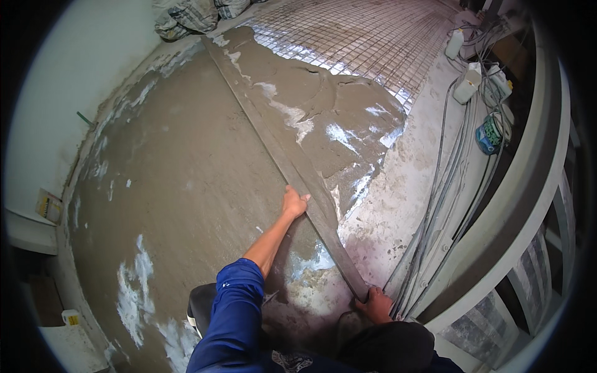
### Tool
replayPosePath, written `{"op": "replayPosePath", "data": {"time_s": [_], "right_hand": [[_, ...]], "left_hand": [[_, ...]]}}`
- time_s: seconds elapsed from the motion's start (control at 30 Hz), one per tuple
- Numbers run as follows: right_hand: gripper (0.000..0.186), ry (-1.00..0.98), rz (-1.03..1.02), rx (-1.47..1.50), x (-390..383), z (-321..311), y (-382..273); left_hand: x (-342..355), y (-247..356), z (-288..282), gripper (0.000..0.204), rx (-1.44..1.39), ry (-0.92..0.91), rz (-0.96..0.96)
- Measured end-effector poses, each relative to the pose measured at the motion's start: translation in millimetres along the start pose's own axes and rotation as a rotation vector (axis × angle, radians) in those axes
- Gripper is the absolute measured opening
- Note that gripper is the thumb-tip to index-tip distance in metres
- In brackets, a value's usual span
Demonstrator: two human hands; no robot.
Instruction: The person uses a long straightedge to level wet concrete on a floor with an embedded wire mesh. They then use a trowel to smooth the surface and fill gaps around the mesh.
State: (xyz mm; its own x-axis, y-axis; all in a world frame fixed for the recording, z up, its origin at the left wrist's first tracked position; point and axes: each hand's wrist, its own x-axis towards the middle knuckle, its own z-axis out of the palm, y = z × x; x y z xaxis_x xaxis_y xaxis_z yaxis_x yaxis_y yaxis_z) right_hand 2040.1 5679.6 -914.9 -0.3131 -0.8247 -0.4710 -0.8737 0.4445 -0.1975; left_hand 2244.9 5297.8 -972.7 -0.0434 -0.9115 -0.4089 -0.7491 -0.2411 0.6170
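A long grey straightedge bar (268, 143) lies diagonally across wet grey mortar (155, 174), from the far top down to my knees. My left hand (295, 202) grips it around its lower middle, the arm in a rolled-up blue sleeve. My right hand (375, 304) is closed on the bar's near end at the lower right. The mortar left of the bar looks fairly smooth, with pale patches; to the right it is piled and uneven, with whitish streaks. My dark-clad knees show at the bottom edge.
Wire mesh (367, 31) spreads beyond the mortar. Along the right run several cables (426, 248), plastic jugs (466, 84), a tub (490, 137) and a curved pale beam (516, 224). Sacks (186, 17) sit at the back. A white wall (56, 105) borders the left, a small carton (48, 206) beside it.
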Motion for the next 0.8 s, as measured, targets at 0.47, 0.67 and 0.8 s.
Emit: {"op": "replayPosePath", "data": {"time_s": [0.47, 0.67, 0.8], "right_hand": [[0.058, -0.031, 0.042, 0.028, -7.6, -8.9, 13.3], [0.059, 0.059, -0.01, 0.084, 28.1, -1.8, -2.2], [0.058, 0.141, -0.028, 0.043, 39.0, 5.4, -2.3]], "left_hand": [[-10.7, 20.9, 13.4, 0.074, -0.025, -0.066, 0.017], [31.4, 31.1, 3.2, 0.08, -0.032, 0.023, 0.076], [39.0, 38.4, -1.4, 0.075, -0.022, 0.034, 0.063]]}}
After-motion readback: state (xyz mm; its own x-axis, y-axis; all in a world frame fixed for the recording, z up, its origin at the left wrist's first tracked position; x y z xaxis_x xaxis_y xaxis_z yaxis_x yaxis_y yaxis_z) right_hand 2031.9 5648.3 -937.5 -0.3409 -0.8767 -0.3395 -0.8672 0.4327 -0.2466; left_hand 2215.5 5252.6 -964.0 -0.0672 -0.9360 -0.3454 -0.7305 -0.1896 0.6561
